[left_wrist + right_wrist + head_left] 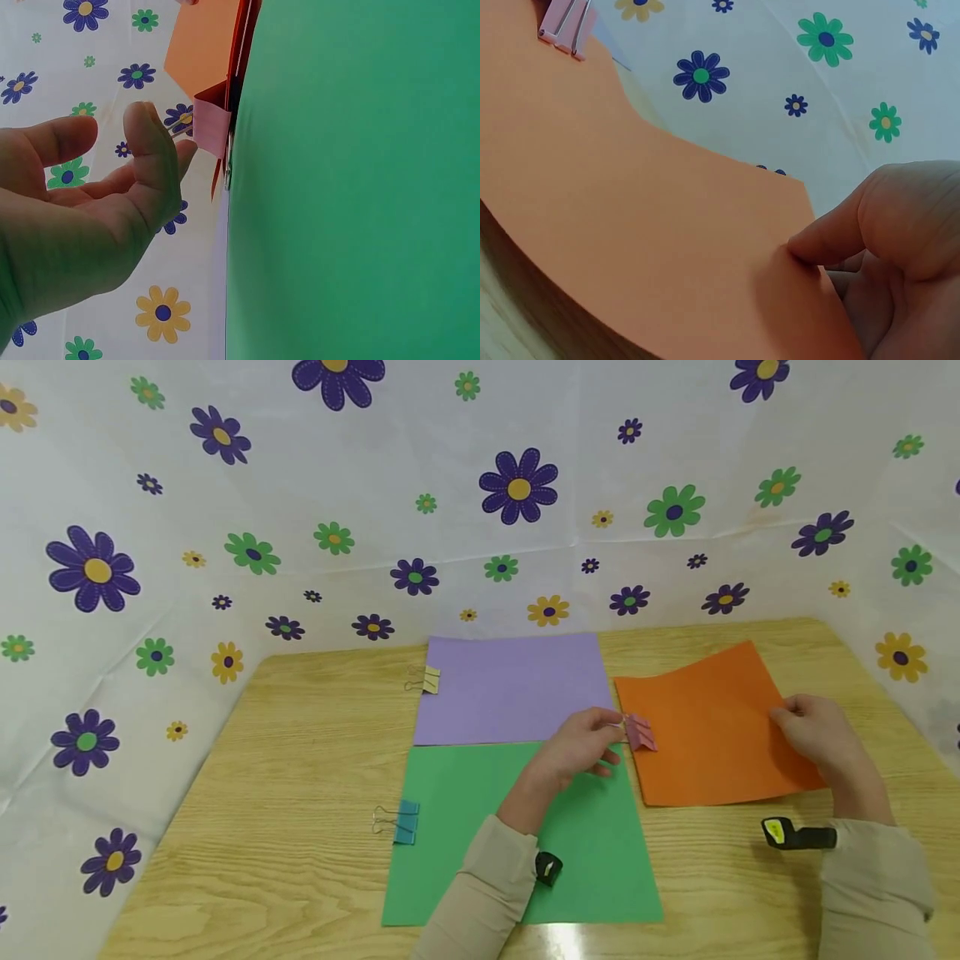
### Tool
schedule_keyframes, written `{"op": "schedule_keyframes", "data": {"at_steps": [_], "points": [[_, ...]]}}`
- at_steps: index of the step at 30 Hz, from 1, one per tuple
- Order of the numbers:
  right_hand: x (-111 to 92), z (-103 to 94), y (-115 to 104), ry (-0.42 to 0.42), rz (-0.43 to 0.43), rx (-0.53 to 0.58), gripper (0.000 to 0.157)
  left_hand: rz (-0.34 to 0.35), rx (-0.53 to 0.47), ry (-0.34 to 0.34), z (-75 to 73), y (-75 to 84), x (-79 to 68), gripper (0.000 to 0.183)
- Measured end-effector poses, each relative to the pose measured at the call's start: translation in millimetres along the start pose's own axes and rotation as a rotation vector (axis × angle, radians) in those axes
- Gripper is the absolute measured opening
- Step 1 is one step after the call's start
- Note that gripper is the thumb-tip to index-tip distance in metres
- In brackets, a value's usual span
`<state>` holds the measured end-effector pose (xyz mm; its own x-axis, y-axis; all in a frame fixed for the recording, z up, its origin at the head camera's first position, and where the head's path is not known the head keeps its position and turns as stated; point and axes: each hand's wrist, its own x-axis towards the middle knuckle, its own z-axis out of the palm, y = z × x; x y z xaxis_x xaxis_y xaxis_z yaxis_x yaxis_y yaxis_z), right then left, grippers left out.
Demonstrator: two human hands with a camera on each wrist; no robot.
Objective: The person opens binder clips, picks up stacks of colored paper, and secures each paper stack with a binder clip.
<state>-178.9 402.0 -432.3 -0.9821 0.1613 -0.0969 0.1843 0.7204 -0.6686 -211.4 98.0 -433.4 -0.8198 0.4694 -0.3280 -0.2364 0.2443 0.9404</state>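
On the right of the head view, my right hand (pixel 821 735) pinches the right edge of an orange sheet of paper (pixel 712 735) between thumb and fingers, and the sheet bows upward there. A pink binder clip (pixel 641 733) is clamped on the sheet's left edge. My left hand (pixel 581 747) is over the green sheet (pixel 592 852), its fingertips right at the clip's wire handles. In the left wrist view, the thumb and fingers of that hand are spread apart, with the pink clip (pixel 212 129) just past the fingertips.
A purple sheet (pixel 513 689) lies behind the green one, with a yellow binder clip (pixel 431 680) on its left edge. The green sheet has a blue binder clip (pixel 407 822) on its left edge. A flower-patterned cloth (pixel 420 460) hangs around the wooden table (pixel 277 827).
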Motion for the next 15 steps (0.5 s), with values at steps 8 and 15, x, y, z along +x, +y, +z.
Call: {"op": "schedule_keyframes", "data": {"at_steps": [8, 15], "points": [[-0.3, -1.9, 4.4, -0.037, 0.044, 0.018, 0.041, 0.013, 0.033, -0.054, 5.4, 0.9, -1.7, 0.041], [-1.8, -7.8, 13.5, -0.071, 0.070, -0.015, 0.045, 0.036, 0.094, -0.072, 18.0, 6.2, -3.2, 0.046]]}}
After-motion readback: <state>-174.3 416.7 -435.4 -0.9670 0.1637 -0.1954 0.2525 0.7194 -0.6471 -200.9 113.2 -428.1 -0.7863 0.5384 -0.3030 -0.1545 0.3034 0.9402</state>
